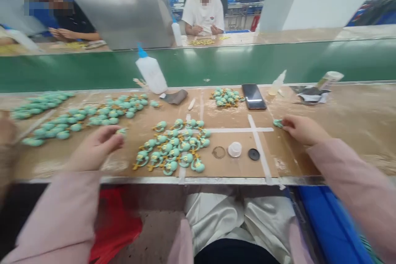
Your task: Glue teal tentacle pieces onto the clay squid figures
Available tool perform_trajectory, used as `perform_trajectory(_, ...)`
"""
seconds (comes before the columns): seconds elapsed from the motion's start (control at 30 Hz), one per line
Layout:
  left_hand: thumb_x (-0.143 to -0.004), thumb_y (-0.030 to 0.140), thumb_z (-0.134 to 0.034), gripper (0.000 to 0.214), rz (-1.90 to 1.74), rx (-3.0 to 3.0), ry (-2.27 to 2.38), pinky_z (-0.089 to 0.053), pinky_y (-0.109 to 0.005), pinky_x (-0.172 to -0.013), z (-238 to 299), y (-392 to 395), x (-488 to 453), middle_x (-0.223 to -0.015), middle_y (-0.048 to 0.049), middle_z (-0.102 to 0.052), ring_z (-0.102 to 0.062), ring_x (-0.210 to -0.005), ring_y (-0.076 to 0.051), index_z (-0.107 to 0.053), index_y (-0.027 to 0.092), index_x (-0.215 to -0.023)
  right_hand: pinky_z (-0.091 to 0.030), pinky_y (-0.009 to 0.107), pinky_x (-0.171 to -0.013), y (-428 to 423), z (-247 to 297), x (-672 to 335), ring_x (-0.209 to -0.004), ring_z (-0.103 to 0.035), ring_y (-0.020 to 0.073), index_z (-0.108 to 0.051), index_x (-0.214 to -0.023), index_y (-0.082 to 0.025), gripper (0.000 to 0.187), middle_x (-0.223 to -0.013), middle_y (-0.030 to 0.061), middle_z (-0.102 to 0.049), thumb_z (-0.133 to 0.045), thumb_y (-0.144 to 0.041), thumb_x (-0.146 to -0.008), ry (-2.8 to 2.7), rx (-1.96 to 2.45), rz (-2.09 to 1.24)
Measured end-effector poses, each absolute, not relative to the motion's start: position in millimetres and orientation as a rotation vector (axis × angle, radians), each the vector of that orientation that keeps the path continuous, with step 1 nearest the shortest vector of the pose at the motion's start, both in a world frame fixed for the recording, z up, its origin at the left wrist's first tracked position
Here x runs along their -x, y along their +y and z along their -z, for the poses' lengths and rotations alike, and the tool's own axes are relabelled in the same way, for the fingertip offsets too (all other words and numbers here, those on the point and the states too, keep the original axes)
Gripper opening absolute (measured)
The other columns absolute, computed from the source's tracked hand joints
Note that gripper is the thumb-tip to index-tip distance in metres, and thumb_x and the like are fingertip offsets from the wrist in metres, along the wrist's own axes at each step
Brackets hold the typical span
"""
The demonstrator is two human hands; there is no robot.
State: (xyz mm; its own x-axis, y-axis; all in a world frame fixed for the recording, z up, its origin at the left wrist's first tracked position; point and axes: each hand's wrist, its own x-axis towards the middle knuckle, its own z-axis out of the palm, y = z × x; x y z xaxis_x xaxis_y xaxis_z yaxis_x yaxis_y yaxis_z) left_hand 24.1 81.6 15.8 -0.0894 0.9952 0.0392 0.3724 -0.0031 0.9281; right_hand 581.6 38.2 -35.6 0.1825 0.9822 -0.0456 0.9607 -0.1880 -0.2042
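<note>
Well, in the head view the left hand (95,145) is pinched narrow, thumb and fingertips closed on a small teal figure (121,131). The right hand (305,129) is just as narrow, its fingertips gripping another teal figure (277,123) just right of a strip of white tape (259,148). Pink sleeves (349,185) cover both forearms.

Between the hands, on the brown-papered worktop (235,166), lies a close heap of teal figures with yellow limbs (170,150). Nearer the right hand stand a thin ring (218,152), a clear plastic cap (234,149) and a round black lid (253,154). Beyond the left hand run long, loose rows of teal figures (77,119). Farther ahead, between the hands, sit a smaller cluster of figures (227,97) and, just beside it, a smartphone (253,96) lying flat.

Past the right hand a small clear bottle (277,83) leans tilted. Past the left hand a large white squeeze bottle (151,73) with a blue nozzle leans against a green conveyor belt (185,66). Across the belt sit two co-workers, one in a white T-shirt (203,13).
</note>
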Motion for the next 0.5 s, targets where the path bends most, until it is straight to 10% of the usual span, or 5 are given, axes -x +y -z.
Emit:
perform_trajectory(0.23,-0.065,0.039,-0.082,0.035,-1.077,-1.491,1.305,-0.056,-0.031,-0.069,-25,30,-26,-0.102,-0.0066,-0.068,-0.065,-0.084,-0.021,-0.070,0.020,-0.093,-0.038,0.037,-0.075,46,60,-593,-0.080,-0.054,0.0276,-0.056,-0.064,-0.023,0.009,-0.080,0.0112,-0.062,-0.058,-0.020,-0.073,-2.107,2.120,-0.129)
perform_trajectory(0.5,-0.065,0.016,-0.083,0.033,-1.207,-1.482,1.059,-0.049,-0.029,-0.080,-36,4,-68,-0.092,-0.0059,-0.069,-0.061,-0.090,-0.020,-0.071,0.020,-0.096,-0.040,0.034,-0.068,22,67,-584,-0.082,-0.063,0.0255,-0.065,-0.112,-0.026,0.032,-0.095,0.0102,-0.070,-0.055,-0.026,-0.082,-1.929,2.149,-0.013)
